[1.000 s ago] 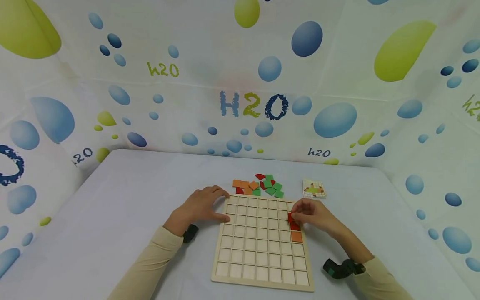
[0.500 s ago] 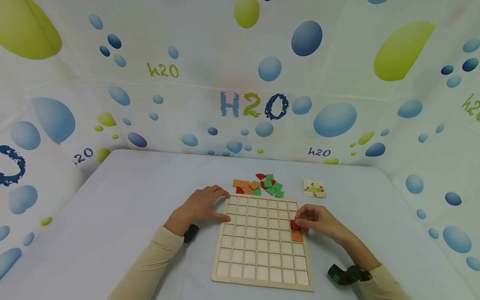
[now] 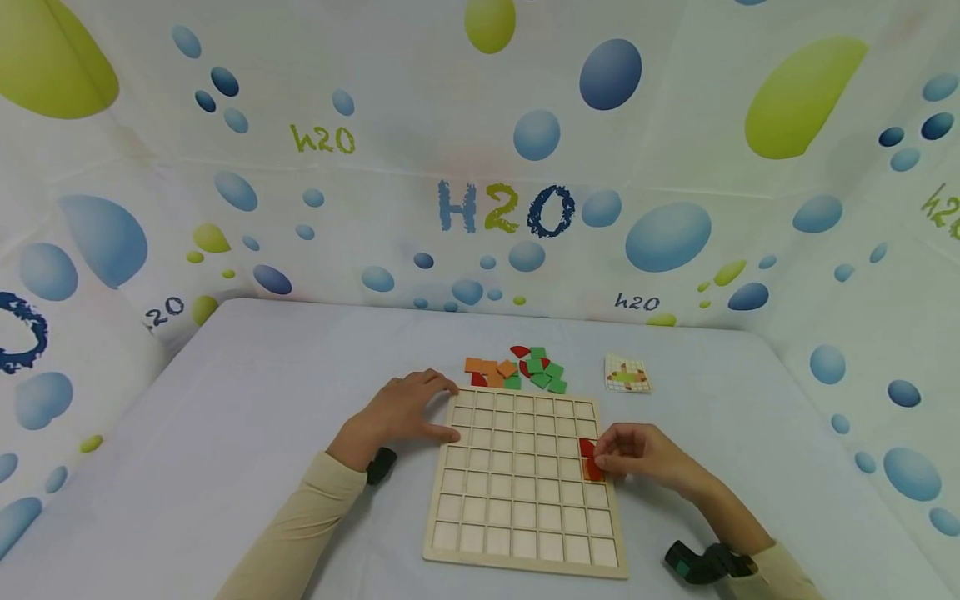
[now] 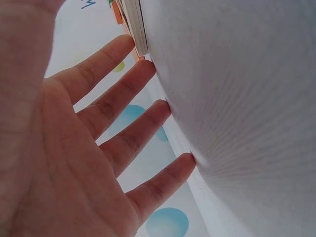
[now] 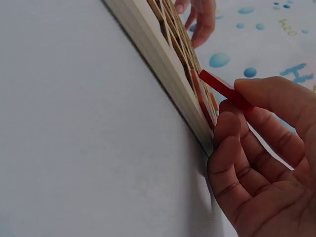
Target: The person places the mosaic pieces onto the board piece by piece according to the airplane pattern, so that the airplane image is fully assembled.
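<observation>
A wooden grid board (image 3: 517, 508) lies on the pale table. My right hand (image 3: 600, 462) pinches a red tile (image 3: 593, 472) between thumb and forefinger at the board's right column. In the right wrist view this red tile (image 5: 224, 90) is tilted, one edge down on the board (image 5: 163, 59), over an orange tile (image 5: 199, 91) set in a cell. Another red piece (image 3: 586, 447) shows just beyond the held one. My left hand (image 3: 408, 408) rests with straight, spread fingers at the board's far left corner. Its fingertips (image 4: 163, 106) touch the table beside the board's edge (image 4: 137, 34).
A loose heap of orange, green and red tiles (image 3: 517, 369) lies beyond the board's far edge. A small pattern card (image 3: 627, 375) lies to the right of the heap. A bubble-printed cloth backdrop (image 3: 502, 208) encloses the table (image 3: 262, 375) on three sides.
My right hand has carried the red tile toward me along the right column, and it now covers the orange tile in the head view. The left hand has stayed in place.
</observation>
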### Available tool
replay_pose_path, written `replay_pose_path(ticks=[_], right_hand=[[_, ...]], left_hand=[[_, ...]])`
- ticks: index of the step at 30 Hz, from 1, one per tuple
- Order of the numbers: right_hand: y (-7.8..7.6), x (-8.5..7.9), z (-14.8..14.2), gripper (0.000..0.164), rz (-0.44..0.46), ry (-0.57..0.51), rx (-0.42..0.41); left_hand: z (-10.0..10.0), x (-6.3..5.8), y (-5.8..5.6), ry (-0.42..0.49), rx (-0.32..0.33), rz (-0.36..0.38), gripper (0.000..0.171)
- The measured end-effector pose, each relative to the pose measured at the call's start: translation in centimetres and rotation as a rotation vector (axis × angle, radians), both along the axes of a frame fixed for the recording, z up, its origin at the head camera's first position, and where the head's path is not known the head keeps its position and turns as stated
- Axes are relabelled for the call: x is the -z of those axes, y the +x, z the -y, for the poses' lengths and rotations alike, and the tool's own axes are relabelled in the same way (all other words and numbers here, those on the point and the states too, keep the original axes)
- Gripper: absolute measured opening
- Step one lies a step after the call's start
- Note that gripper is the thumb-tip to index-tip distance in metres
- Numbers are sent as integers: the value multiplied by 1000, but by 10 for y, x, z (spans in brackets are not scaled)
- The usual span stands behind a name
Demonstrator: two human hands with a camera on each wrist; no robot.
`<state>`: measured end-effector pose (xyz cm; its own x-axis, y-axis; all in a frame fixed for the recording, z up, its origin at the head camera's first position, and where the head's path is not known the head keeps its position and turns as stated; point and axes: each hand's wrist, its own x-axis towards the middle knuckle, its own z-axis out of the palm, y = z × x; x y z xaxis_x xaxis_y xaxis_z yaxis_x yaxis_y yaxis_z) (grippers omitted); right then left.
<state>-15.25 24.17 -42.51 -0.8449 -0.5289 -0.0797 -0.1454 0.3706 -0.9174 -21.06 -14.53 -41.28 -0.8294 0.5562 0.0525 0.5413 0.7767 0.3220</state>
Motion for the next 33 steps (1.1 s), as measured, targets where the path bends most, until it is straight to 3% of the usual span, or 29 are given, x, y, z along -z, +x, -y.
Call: replay_pose_path(ticks=[13, 17, 23, 33], right_hand=[[10, 10, -2, 7, -112, -47, -101], [13, 10, 0, 6, -187, -32, -130], [17, 8, 2, 11, -305, -31, -176], [16, 9, 1, 17, -348, -59, -222]], left_hand=[[0, 0, 0, 3, 6, -4, 63], [1, 0, -1, 1, 5, -6, 64], [1, -1, -1, 2, 6, -4, 64], [0, -3, 0, -1, 2, -1, 64]])
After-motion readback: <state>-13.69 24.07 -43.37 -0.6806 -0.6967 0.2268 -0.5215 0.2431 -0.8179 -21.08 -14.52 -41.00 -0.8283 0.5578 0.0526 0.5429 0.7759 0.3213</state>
